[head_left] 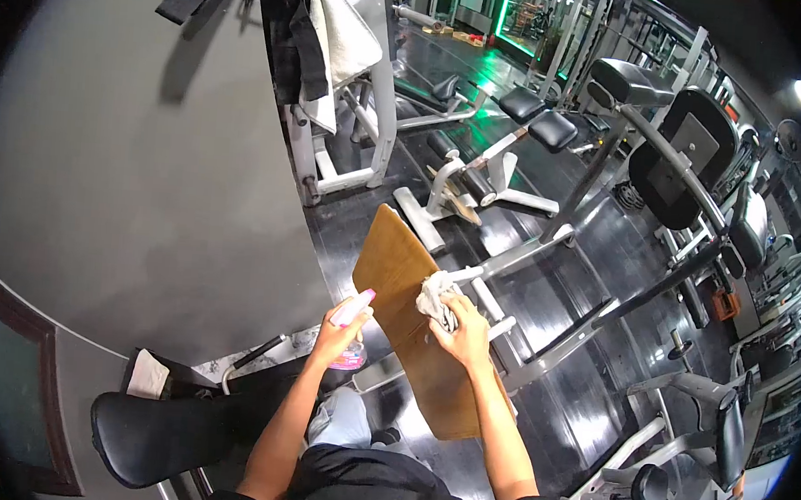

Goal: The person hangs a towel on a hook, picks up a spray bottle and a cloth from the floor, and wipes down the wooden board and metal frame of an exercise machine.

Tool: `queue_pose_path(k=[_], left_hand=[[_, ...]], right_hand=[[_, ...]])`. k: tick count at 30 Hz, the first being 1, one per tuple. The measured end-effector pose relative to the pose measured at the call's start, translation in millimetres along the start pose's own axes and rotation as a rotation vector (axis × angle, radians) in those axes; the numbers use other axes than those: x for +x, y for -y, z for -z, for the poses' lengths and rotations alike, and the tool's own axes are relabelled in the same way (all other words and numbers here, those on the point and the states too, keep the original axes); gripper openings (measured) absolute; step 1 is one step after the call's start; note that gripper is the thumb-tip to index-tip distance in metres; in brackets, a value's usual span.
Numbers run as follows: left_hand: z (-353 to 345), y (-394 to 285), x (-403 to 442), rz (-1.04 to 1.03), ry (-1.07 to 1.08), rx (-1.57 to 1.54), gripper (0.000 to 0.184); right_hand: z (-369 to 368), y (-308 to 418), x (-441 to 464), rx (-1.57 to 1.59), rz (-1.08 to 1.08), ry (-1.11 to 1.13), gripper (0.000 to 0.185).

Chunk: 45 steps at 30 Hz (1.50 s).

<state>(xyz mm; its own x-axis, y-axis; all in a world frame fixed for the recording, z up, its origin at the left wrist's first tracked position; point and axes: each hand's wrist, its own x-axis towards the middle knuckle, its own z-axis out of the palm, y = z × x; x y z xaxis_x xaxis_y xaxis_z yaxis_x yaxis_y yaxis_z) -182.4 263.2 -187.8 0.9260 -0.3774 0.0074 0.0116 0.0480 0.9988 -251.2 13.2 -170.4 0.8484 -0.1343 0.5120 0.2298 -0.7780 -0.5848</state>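
My left hand (347,328) closes around a pink-and-white spray bottle (349,353) beside the brown board (411,330); my right hand (462,333), fingers curled, grips a crumpled white cloth (438,301) at the board's edge.

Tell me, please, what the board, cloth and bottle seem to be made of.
Board: likely wood or wood-look laminate with a smooth satin finish, given its brown, faintly streaked face. Cloth: soft, matte fabric, since it bunches in folds; fibre unclear. Bottle: probably clear, glossy plastic, as pink shows through its body.
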Motion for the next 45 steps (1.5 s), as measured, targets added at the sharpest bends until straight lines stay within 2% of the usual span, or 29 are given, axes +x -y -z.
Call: queue_pose_path(k=[2, 4, 13, 20, 24, 26, 27, 32, 34, 38, 41, 45], left_hand=[[-4, -5, 0, -0.020, 0.004, 0.000, 0.022], [-8, -9, 0, -0.070, 0.028, 0.005, 0.034], [-20, -33, 3, -0.127, -0.040, 0.069, 0.032], [-8, -17, 16, -0.107, -0.053, 0.078, 0.032], [-4, -12, 32, -0.100, -0.024, 0.056, 0.034], [-1, -9, 44, -0.080, -0.002, 0.033, 0.035], [1, -4, 52, -0.086, 0.021, 0.030, 0.037], [11, 17, 100, -0.065, 0.128, 0.035, 0.038], [16, 31, 123, -0.073, 0.136, -0.016, 0.038], [34, 42, 164, -0.051, 0.207, -0.022, 0.033], [51, 48, 187, -0.084, 0.290, -0.033, 0.031], [78, 52, 209, -0.011, 0.380, 0.005, 0.025]], right_hand=[[-2, -1, 0, 0.035, 0.002, -0.011, 0.043], [-2, -1, 0, 0.052, 0.019, -0.042, 0.042], [-4, 2, 6, 0.114, 0.016, -0.153, 0.037], [-4, 4, 7, 0.199, -0.053, -0.148, 0.039], [3, 8, 10, 0.259, -0.224, -0.203, 0.039], [6, 9, 12, 0.311, -0.433, -0.201, 0.039], [5, 8, 12, 0.387, -0.448, -0.230, 0.040], [-5, 10, 12, 0.257, -0.493, -0.186, 0.042], [-12, 19, 17, 0.088, -0.267, -0.192, 0.040], [-49, 24, 41, -0.018, -0.206, -0.258, 0.038], [-78, 27, 59, -0.101, -0.285, -0.378, 0.038], [-98, 27, 62, -0.190, -0.451, -0.555, 0.037]])
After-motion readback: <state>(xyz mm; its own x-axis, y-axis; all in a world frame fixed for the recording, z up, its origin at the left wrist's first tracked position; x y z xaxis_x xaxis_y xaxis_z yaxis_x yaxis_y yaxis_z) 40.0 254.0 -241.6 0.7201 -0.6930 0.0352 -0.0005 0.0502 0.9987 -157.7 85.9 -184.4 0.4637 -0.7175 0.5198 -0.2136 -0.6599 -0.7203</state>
